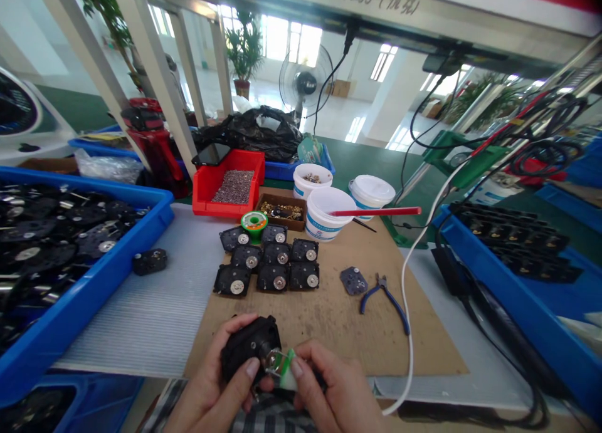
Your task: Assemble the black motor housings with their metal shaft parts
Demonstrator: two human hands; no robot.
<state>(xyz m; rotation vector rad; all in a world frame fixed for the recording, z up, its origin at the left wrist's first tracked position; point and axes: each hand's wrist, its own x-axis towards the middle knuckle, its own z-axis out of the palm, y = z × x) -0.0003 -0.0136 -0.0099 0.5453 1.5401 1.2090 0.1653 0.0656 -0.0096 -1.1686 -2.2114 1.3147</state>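
Observation:
At the front edge of the cardboard, my left hand [228, 380] grips a black plastic mechanism housing [247, 350], thumb across its front. My right hand [329, 386] pinches a small green-and-white piece [288, 371] with thin metal prongs. Those prongs meet a round metal part [271, 360] on the housing's right side; whether they are attached to it I cannot tell. Beyond my hands, several similar black mechanisms [273, 277] with silver discs lie in rows. Blue-handled cutting pliers [383, 295] rest to the right, beside a flat dark plate [353, 281].
A blue tray [160, 201] of black mechanisms stands left, a blue bin [489, 314] right. Behind the rows are a solder spool [254, 223], a red bin [202, 201] of small metal pieces and white tubs [322, 226]. A white cable [408, 345] crosses the right side.

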